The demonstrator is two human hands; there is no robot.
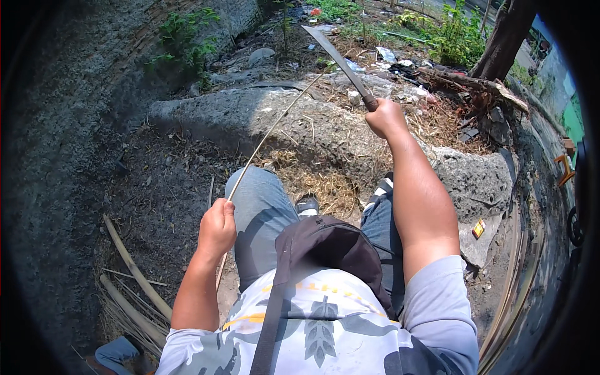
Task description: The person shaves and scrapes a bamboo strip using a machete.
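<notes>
The person sits on the ground with knees bent, jeans and dark shoes showing below a dark shoulder bag (pixel 331 250). The left hand (pixel 217 228) is closed in a fist around a thin bamboo strip (pixel 275 125), gripping it near its lower end; the strip runs up and to the right from the fist, crossing above the left knee and reaching the blade. The right hand (pixel 386 117) is raised with the arm stretched forward and is wrapped fully around the handle of a long knife (pixel 340 59), whose curved blade points up and to the left, its edge meeting the upper end of the strip. Ahead of the feet lies a rough concrete slab (pixel 250 115) strewn with dry straw-coloured shavings (pixel 325 184). Left of the person, split bamboo lengths (pixel 134 278) lie on the dark soil. More long strips (pixel 509 300) lie bundled at the right.
</notes>
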